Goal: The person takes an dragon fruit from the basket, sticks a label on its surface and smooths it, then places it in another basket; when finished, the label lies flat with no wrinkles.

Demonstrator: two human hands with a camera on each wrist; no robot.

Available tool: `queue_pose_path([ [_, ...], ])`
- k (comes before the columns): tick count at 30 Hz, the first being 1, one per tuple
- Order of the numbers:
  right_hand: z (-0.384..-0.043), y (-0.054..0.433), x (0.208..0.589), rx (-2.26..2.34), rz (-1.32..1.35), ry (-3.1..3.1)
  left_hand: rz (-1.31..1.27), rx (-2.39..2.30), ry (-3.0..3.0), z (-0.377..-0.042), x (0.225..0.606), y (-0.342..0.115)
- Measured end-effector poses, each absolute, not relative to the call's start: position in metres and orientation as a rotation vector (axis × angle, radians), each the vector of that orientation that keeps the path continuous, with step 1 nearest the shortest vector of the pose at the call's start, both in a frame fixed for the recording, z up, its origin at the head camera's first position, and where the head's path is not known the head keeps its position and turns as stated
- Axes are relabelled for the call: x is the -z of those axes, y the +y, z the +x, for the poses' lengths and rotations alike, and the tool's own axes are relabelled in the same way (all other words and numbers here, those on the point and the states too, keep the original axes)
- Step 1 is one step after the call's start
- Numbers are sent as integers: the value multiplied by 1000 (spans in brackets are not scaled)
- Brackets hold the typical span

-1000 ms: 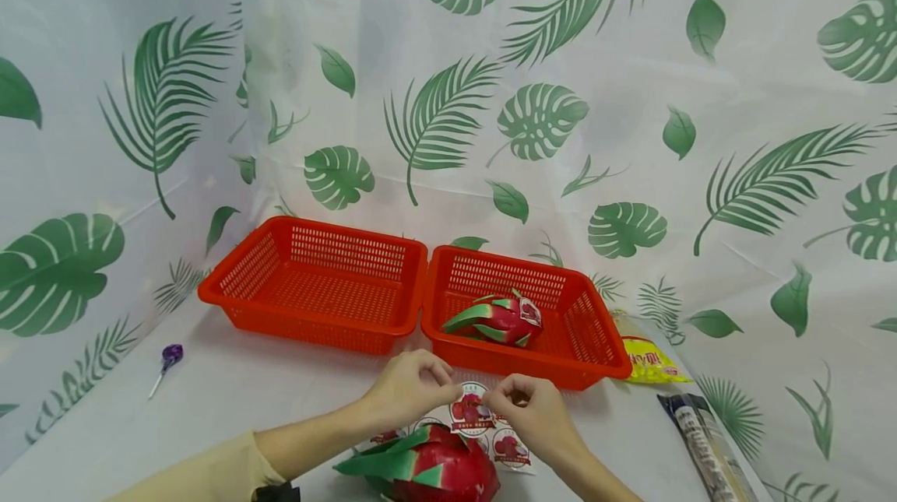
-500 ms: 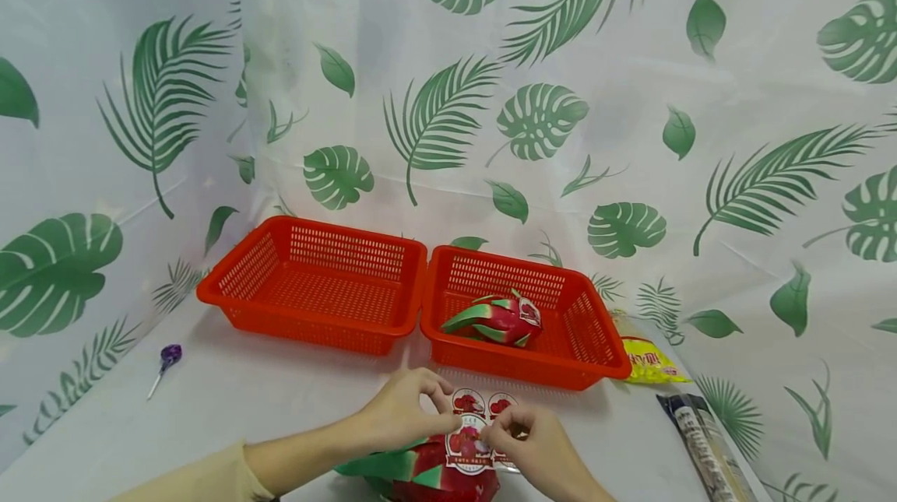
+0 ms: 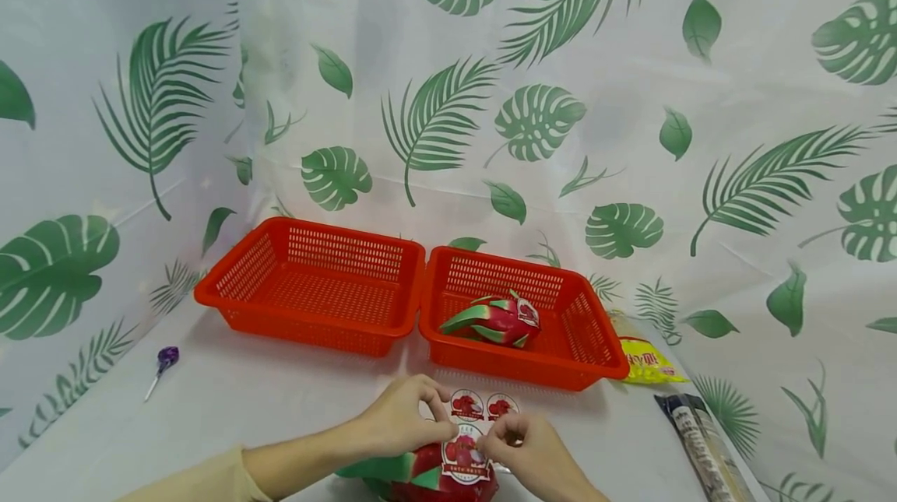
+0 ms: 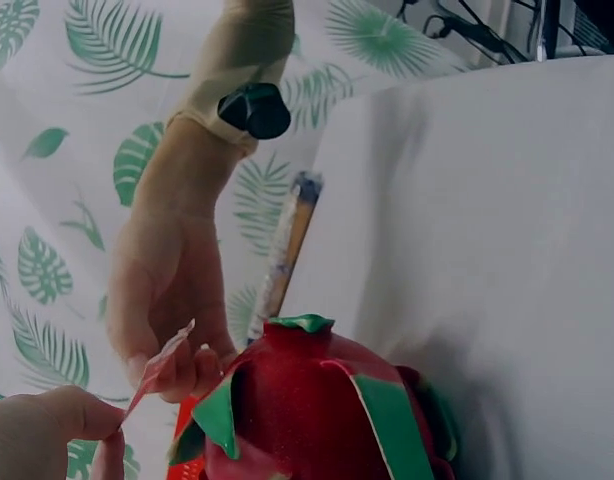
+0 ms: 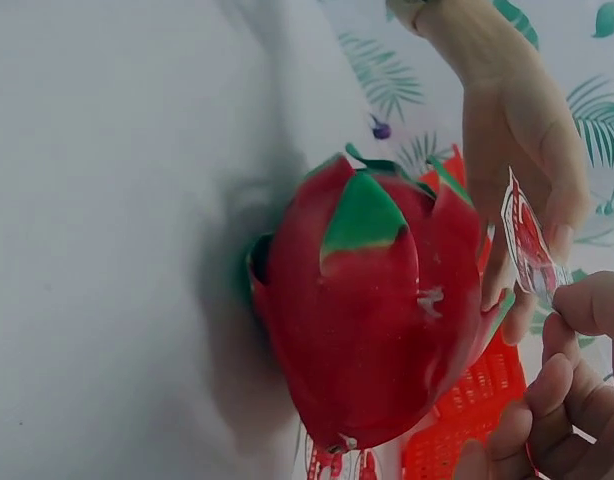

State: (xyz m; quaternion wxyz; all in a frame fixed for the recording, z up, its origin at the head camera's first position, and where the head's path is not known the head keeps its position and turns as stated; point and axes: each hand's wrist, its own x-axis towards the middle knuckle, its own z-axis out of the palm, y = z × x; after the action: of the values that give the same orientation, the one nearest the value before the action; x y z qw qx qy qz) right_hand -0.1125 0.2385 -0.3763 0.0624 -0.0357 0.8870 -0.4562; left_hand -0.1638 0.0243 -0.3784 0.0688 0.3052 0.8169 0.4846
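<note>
A round white sticker (image 3: 466,454) with red fruit pictures is stretched between both hands. My left hand (image 3: 401,420) pinches its left edge with thumb and finger. On the opposite edge, my right hand (image 3: 531,451) pinches it, the other fingers curled loosely, as the right wrist view shows. Just below the sticker in the head view lies a red dragon fruit (image 3: 448,491) with green scales, partly hidden. In both wrist views the sticker (image 5: 527,240) stands off to the side of the dragon fruit (image 5: 357,320), apart from its skin. Behind it lies a sheet of stickers (image 3: 483,406).
Two red plastic baskets stand side by side: the left basket (image 3: 301,327) and the right basket (image 3: 511,366), which holds another dragon fruit (image 3: 499,321) bearing a sticker. A purple lollipop (image 3: 167,359) lies left; a yellow packet (image 3: 648,362) and a long wrapped pack (image 3: 701,440) lie right.
Both hands have come down and nearer the body with the sticker, from over the sheet to over the front dragon fruit. The baskets have not moved.
</note>
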Motion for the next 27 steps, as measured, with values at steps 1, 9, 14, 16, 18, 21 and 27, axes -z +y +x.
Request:
queue_pose_path([
  [1,-113,239,377,1381,-106,2670,919,-1455,2462,-163,379,25],
  [9,-113,247,381,1381,-75,2602,953,-1434,2491,-159,384,32],
  [14,-112,250,386,1383,-57,2579,966,-1406,2526,-158,388,34],
  [16,-112,251,389,1382,-49,2570,953,-1385,2544,-157,389,35],
  [18,-113,252,392,1385,-51,2559,942,-1368,2562,-156,391,35],
  [21,-113,252,397,1381,-76,2559,952,-1358,2590,-155,394,36],
  [27,-112,253,405,1350,-106,2602,980,-1375,2610,-154,398,36],
])
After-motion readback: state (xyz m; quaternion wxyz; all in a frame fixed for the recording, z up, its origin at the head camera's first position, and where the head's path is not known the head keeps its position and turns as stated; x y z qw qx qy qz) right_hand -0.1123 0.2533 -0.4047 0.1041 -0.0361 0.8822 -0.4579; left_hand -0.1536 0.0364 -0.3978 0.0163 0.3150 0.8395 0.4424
